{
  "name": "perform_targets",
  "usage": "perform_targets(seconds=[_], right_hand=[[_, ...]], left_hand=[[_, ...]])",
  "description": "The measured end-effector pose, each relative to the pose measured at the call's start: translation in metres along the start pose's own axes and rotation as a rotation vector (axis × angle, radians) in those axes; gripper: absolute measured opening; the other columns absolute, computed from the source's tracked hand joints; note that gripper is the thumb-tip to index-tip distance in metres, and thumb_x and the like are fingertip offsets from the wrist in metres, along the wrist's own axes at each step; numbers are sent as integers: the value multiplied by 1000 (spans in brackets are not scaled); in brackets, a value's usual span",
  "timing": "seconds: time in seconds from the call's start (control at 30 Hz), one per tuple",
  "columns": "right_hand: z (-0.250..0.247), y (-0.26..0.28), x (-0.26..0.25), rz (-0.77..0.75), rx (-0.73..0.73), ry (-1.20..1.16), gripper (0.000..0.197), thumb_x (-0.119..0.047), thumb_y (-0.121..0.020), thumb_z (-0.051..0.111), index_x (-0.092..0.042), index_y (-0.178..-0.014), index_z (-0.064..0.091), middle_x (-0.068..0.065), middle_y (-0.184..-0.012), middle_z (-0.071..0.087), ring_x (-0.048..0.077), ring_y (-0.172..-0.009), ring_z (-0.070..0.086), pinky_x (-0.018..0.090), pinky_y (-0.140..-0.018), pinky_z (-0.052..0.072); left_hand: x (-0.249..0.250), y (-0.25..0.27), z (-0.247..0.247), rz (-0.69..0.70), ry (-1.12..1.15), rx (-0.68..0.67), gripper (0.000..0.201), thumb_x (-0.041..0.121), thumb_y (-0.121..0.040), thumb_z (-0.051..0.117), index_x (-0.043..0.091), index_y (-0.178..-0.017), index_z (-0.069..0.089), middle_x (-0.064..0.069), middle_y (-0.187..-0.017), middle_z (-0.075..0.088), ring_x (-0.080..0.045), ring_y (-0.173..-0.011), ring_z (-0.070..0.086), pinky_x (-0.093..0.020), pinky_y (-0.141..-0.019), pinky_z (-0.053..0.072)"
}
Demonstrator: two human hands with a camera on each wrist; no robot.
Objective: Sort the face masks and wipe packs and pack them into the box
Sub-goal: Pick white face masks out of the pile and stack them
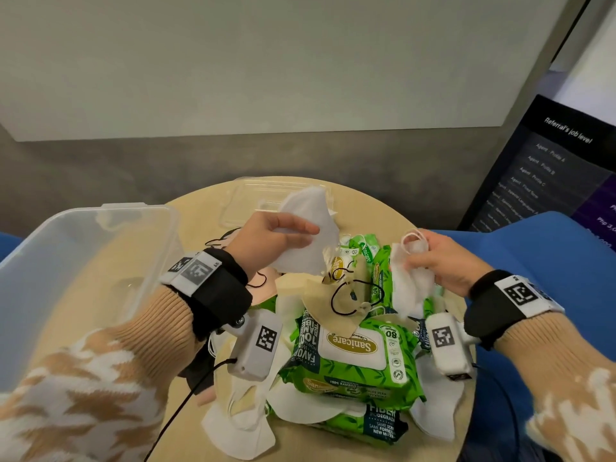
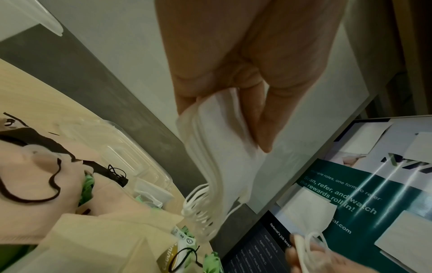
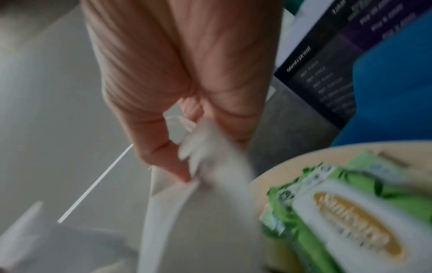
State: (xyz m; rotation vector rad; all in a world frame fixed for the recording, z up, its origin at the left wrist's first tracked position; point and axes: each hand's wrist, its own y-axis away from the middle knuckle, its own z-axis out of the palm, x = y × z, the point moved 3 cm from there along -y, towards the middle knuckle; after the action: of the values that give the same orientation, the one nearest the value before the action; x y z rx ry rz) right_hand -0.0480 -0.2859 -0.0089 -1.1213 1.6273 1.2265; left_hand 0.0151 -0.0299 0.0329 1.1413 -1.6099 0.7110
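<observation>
My left hand (image 1: 283,235) (image 2: 233,110) pinches a stack of white face masks (image 1: 308,228) (image 2: 222,153) above the pile, their ear loops hanging down. To the right, my right hand (image 1: 430,258) (image 3: 187,147) grips another white mask (image 1: 411,288) (image 3: 210,166) (image 2: 308,208) by its loops. Below them green wipe packs (image 1: 353,355) (image 3: 350,221) lie heaped on the round table (image 1: 200,215), mixed with white, beige (image 1: 326,301) and pink masks (image 2: 46,166). The clear plastic box (image 1: 66,261) stands at the left, empty as far as I can see.
The box's clear lid (image 1: 263,198) lies at the table's far side. A dark printed banner (image 1: 546,168) stands at the right behind blue seating (image 1: 550,248). A grey wall rises behind the table.
</observation>
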Motion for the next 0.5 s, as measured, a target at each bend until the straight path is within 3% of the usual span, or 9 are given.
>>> perform_targets(seconds=[0.1, 0.2, 0.3, 0.37, 0.43, 0.5], right_hand=[[12, -2, -9, -48, 14, -186, 27, 15, -84, 55, -12, -81, 51, 5, -76, 57, 15, -70, 58, 21, -60, 54], [23, -3, -16, -90, -8, -339, 23, 11, -84, 57, -11, -82, 50, 8, -80, 58, 16, -72, 62, 22, -65, 56], [36, -3, -20, -118, -96, -360, 18, 8, -83, 59, -5, -95, 53, 10, -87, 64, 17, -79, 66, 25, -73, 58], [43, 1, -21, -131, -143, -333, 17, 4, -83, 61, -7, -93, 54, 5, -85, 68, 16, -79, 67, 24, -69, 58], [43, 6, -21, -106, -146, -297, 17, -9, -79, 66, -12, -90, 54, 0, -80, 69, 12, -74, 67, 24, -64, 57], [34, 8, -12, -43, -108, -208, 32, -30, -72, 68, -14, -96, 56, 1, -87, 69, 13, -77, 67, 29, -65, 57]], left_hand=[[1, 1, 9, -7, -1, -58, 18, 19, -78, 75, 18, -95, 74, 5, -105, 70, -5, -103, 59, -14, -86, 40], [1, 1, 21, -34, -33, -103, 28, 32, -70, 80, 21, -94, 74, 9, -103, 71, 0, -104, 58, -14, -84, 38], [0, 2, 38, -53, -89, -165, 31, 36, -69, 81, 21, -96, 75, 9, -99, 71, 0, -93, 60, -18, -83, 43], [-1, 2, 48, -37, -114, -168, 26, 28, -72, 80, 12, -92, 75, 1, -86, 71, -8, -78, 62, -23, -77, 47], [-3, 1, 52, -31, -155, -133, 21, 24, -75, 78, 6, -85, 74, -1, -75, 65, -11, -68, 56, -23, -68, 45], [-5, 1, 50, -50, -166, -113, 19, 24, -75, 78, 7, -83, 73, 0, -74, 62, -12, -68, 55, -23, -67, 44]])
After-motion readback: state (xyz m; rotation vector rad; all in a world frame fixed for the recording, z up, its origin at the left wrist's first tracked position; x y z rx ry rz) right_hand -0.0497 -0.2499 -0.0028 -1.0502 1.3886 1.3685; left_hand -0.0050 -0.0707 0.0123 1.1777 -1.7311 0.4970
